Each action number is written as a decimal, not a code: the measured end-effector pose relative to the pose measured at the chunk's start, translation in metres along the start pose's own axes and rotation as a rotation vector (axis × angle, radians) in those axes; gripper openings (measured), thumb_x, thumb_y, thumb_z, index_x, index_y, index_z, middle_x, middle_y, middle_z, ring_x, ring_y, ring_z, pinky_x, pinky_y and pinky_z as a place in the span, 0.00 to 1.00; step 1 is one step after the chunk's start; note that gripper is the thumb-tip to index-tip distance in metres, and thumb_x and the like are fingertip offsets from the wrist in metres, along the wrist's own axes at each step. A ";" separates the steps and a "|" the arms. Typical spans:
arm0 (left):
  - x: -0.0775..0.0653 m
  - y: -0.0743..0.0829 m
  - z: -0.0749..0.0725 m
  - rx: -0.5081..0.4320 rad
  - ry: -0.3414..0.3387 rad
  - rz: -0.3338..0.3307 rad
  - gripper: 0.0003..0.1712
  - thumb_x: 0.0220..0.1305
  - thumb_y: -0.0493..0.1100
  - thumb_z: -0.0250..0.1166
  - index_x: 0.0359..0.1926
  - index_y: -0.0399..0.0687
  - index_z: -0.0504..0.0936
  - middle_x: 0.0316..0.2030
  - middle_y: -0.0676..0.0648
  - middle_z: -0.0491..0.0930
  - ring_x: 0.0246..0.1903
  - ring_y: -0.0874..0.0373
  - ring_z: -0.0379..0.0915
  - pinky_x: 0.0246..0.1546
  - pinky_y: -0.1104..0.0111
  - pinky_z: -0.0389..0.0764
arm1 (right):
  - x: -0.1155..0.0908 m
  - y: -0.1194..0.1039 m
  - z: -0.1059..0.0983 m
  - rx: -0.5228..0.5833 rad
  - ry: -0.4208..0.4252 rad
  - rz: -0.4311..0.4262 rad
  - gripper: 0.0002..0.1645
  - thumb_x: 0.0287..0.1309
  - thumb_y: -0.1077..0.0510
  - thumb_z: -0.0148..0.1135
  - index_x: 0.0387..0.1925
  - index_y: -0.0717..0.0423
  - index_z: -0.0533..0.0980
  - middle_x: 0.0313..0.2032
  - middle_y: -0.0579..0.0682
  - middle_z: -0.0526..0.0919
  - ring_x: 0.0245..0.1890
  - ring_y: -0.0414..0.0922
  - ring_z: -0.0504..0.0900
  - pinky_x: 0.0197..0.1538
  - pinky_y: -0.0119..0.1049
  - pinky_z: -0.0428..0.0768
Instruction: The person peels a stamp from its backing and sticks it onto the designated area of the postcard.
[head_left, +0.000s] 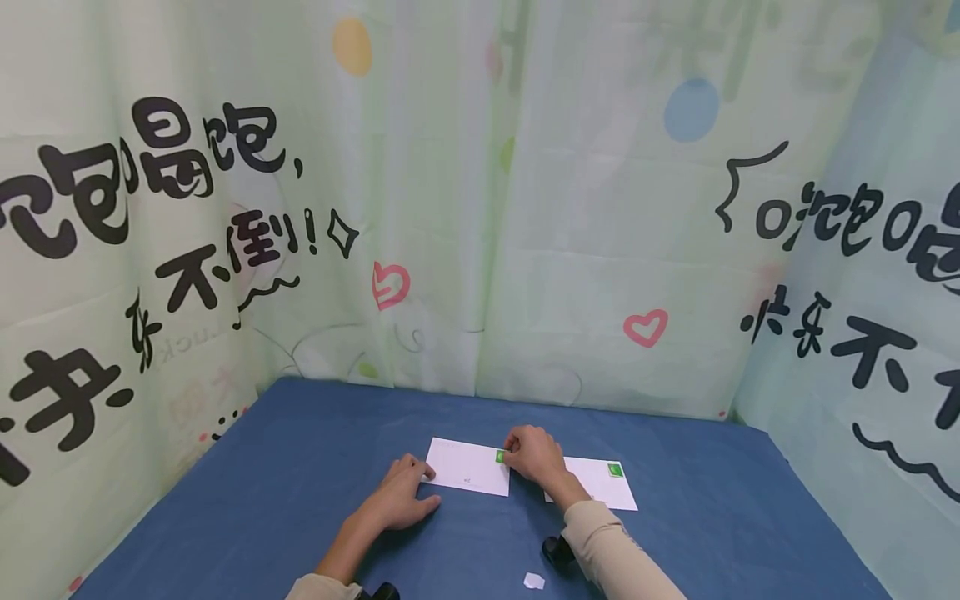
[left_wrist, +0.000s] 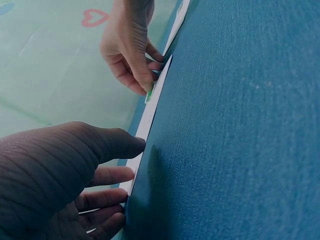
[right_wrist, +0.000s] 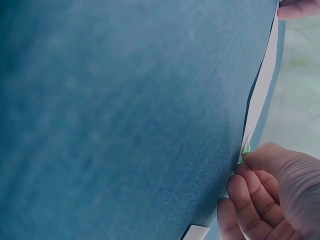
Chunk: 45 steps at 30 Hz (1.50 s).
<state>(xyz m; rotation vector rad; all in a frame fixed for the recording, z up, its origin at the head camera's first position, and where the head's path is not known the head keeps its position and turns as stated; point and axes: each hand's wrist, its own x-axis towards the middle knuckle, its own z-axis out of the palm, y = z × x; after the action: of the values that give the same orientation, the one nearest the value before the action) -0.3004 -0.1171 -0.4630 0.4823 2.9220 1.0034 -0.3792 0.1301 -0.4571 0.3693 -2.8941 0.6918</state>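
A white envelope [head_left: 465,468] lies on the blue table, with a green stamp [head_left: 499,456] at its upper right corner. My right hand [head_left: 534,454] pinches this stamp between thumb and finger, and part of the stamp is covered by the fingertips. In the right wrist view, the other fingers of the right hand [right_wrist: 265,200] curl beside the envelope's edge. At the envelope's left end, my left hand [head_left: 401,496] rests with fingers spread and loose. The left wrist view shows fingertips of the left hand [left_wrist: 75,175] touching the envelope [left_wrist: 145,125].
To the right lies a second white envelope [head_left: 600,490] bearing a green stamp [head_left: 615,470], partly behind the right forearm. A small white paper scrap [head_left: 533,581] sits near the table's front. Printed curtains [head_left: 570,250] stand behind the blue tabletop [head_left: 315,433].
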 end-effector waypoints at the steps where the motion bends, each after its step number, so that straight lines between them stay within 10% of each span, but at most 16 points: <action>1: 0.000 0.001 0.000 0.000 -0.002 -0.003 0.20 0.64 0.43 0.71 0.52 0.36 0.80 0.44 0.43 0.71 0.49 0.46 0.67 0.54 0.46 0.71 | 0.000 0.000 0.000 -0.002 0.000 0.001 0.02 0.55 0.61 0.72 0.30 0.53 0.83 0.23 0.43 0.76 0.24 0.40 0.72 0.30 0.38 0.71; 45: 0.000 -0.001 0.001 0.009 0.009 0.003 0.19 0.64 0.43 0.71 0.51 0.36 0.80 0.42 0.44 0.70 0.46 0.47 0.66 0.53 0.47 0.71 | -0.015 -0.021 -0.011 -0.084 -0.094 -0.139 0.10 0.56 0.58 0.73 0.38 0.58 0.83 0.34 0.50 0.84 0.29 0.42 0.75 0.37 0.44 0.80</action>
<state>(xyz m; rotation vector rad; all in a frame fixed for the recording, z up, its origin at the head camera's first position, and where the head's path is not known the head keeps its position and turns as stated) -0.3007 -0.1169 -0.4648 0.4841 2.9357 0.9965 -0.3585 0.1196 -0.4410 0.6004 -2.9374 0.5429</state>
